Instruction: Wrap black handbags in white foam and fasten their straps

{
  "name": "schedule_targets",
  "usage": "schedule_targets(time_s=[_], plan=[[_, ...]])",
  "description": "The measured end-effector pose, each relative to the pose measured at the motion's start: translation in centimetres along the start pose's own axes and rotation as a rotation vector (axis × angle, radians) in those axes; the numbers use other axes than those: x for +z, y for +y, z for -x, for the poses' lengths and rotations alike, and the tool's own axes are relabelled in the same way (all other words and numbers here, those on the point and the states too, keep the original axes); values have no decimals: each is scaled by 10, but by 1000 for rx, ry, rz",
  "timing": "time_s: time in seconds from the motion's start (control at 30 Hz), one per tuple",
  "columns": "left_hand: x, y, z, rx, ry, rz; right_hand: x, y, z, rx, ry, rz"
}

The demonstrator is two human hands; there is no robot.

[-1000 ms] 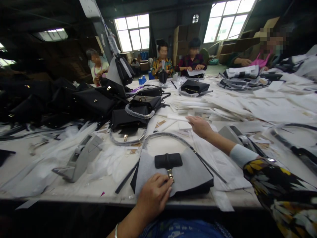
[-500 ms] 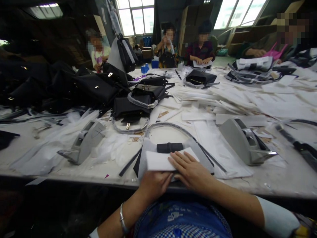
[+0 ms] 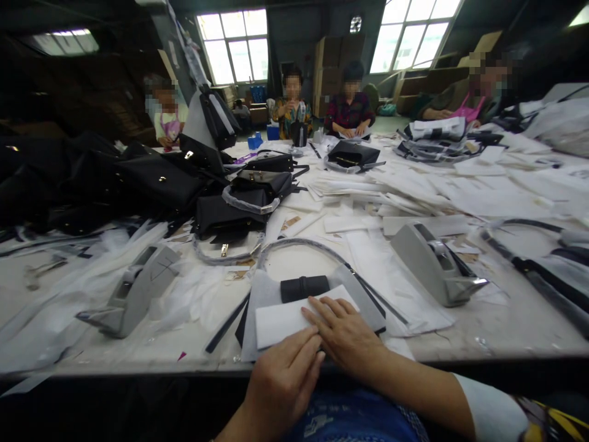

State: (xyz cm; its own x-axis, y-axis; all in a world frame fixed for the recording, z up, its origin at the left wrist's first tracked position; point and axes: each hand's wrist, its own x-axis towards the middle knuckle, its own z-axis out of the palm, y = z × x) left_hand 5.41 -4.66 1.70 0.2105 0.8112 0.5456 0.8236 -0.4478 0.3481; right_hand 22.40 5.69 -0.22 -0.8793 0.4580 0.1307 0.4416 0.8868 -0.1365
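Observation:
A folded white foam sheet (image 3: 276,325) lies across the front of a black handbag (image 3: 378,319), which is partly wrapped in pale sheeting. My right hand (image 3: 345,334) rests flat on the right part of the foam, fingers stretched out. At the foam's near edge, my left hand (image 3: 285,374) has its fingers pressed together against my right hand; what they hold, if anything, is hidden. Just beyond the foam shows a black rolled piece with a band (image 3: 304,287). The bag's plastic-wrapped handle (image 3: 301,242) arches away over the table.
Grey tape dispensers stand at left (image 3: 138,288) and right (image 3: 430,264). Black handbags (image 3: 156,178) are heaped at the left and back. White foam sheets (image 3: 368,190) spread over the table's middle and right. Several people sit along the far side.
The view has tilted up and shifted right. My left hand has drawn nearer to me, its back turned more toward the camera. My right hand stays on the foam.

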Motion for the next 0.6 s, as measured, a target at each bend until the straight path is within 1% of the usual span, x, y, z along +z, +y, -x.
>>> schedule_targets(time_s=[0.07,0.13,0.2,0.27,0.3,0.33,0.37,0.4,0.5,0.57,0.6], plan=[[8,-3,-4,-17,-66,-75,-4,-1,-2,5,-26,-52],[20,-9,-3,-28,-128,-169,-13,3,-4,20,-29,-125],[32,-17,3,-5,-156,-254,-26,15,-9,3,-48,-243],[39,-23,9,30,-170,-333,-40,38,-18,-41,-85,-389],[42,-26,12,54,-171,-368,-47,53,-24,-37,-86,-449],[44,-28,15,78,-169,-401,-53,71,-30,-3,-64,-483],[47,-31,17,99,-163,-430,-59,92,-37,64,-17,-473],[50,-34,18,116,-150,-454,-64,114,-44,159,50,-426],[63,-46,24,157,-94,-496,-77,186,-59,434,210,-156],[73,-54,27,168,-38,-508,-84,232,-63,548,257,-51],[77,-57,29,165,-7,-513,-86,252,-63,582,263,-18]])
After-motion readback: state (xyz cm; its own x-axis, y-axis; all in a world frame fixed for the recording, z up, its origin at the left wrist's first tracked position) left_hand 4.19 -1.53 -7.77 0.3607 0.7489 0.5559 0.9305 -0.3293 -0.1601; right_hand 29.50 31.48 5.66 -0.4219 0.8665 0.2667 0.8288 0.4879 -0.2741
